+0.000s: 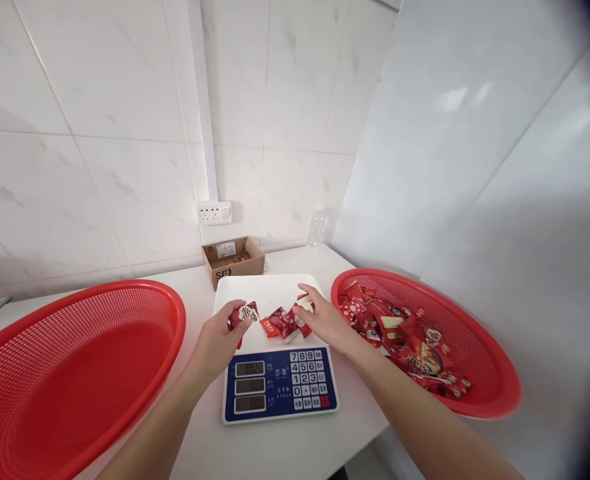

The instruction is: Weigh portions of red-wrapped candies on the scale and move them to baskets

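Note:
My left hand (219, 337) pinches a dark red snack packet (249, 313) with white lettering above the left side of the scale's white pan (242, 288). Below those fingers a bit of red wrapper shows, mostly hidden. Over the pan's right side, my right hand (322, 320) has its thumb and fingers around a red and white packet (305, 305). Several more red packets (282, 323) lie on the pan between the hands. In front is the scale's blue panel (281, 383), with three small displays and a keypad; the digits are too faint to read surely.
A red basket (175, 313) stands at left with its bare bottom showing. At right, another red basket (505, 387) holds many red packets. Behind the scale are an open cardboard box (239, 268) with small items and a clear plastic container (317, 228) by the tiled wall.

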A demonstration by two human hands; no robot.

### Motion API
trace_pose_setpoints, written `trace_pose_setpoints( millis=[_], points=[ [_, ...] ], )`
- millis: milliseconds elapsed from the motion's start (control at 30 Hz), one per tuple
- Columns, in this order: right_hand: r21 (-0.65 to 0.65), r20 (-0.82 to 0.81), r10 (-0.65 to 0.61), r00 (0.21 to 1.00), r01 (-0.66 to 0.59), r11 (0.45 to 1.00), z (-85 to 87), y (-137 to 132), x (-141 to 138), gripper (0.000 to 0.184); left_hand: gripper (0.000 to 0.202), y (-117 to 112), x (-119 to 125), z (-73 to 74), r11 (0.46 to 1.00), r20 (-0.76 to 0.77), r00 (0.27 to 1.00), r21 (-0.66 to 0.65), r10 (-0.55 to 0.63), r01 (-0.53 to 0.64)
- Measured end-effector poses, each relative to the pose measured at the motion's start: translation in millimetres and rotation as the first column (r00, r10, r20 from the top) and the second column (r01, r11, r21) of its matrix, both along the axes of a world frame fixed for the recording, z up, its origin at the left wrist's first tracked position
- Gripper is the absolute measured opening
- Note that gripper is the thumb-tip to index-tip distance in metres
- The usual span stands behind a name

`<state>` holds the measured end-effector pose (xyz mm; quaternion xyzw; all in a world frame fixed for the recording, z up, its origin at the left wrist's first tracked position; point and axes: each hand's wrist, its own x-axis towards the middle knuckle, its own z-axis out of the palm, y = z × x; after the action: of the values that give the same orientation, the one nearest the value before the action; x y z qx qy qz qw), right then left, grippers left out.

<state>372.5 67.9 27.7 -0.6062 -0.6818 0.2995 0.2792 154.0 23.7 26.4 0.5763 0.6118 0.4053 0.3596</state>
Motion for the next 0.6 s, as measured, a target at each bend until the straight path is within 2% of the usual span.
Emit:
trace_pose_setpoints(
  millis=[167, 300, 367, 500, 600],
  points=[
    [0.034, 0.138, 0.013, 0.99, -0.018, 0.999, -2.7, -3, 5, 0.053, 0.037, -3, 0, -4.0, 0.995, -0.133, 0.988, -0.062, -0.081, 0.073],
    [0.087, 0.155, 0.033, 0.987, -0.047, 0.995, -6.7, -5, 7, 0.055, 0.023, -2, 2, -6.9, 0.988, -0.187, 0.973, -0.095, -0.135, 0.118],
    [0.105, 0.151, 0.069, 0.986, -0.085, 0.991, -9.4, -7, 3, 0.057, 0.017, -2, 3, -7.5, 0.986, -0.205, 0.967, -0.107, -0.15, 0.13],
    [0.048, 0.221, 0.191, 0.956, -0.206, 0.977, -15.5, -10, -10, 0.059, 0.014, -2, 3, -8.8, 0.984, -0.222, 0.961, -0.107, -0.165, 0.144],
    [0.056, 0.326, 0.195, 0.925, -0.225, 0.973, -18.8, -5, -21, 0.055, 0.016, -3, 2, -10.4, 0.981, -0.224, 0.957, -0.099, -0.184, 0.166]
  ],
)
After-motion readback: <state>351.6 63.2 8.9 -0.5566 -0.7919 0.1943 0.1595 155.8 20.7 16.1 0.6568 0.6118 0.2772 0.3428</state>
